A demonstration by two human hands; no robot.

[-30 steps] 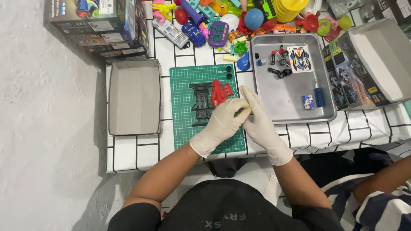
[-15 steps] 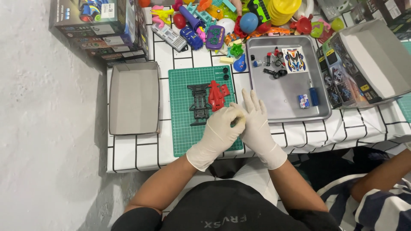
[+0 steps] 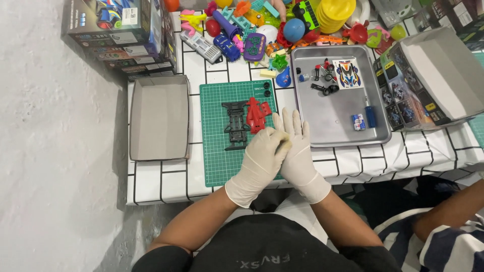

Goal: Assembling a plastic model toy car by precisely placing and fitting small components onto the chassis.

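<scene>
Both hands gloved. Left hand (image 3: 262, 153) laid over right hand (image 3: 296, 151), no object seen in either grip. Black chassis (image 3: 235, 124) and red part (image 3: 257, 114) on green mat (image 3: 222, 156), at 11 o'clock from hands. Judged light, stiff, brittle plastic; best pinched at side rails.

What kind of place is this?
Probably a hobby table for building toy model cars: a green cutting mat with a black chassis, a metal parts tray, and colourful plastic toys.

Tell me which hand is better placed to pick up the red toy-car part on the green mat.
Probably the left hand: it lies over the green mat, just below the red part. The right hand sits further toward the metal tray.
</scene>
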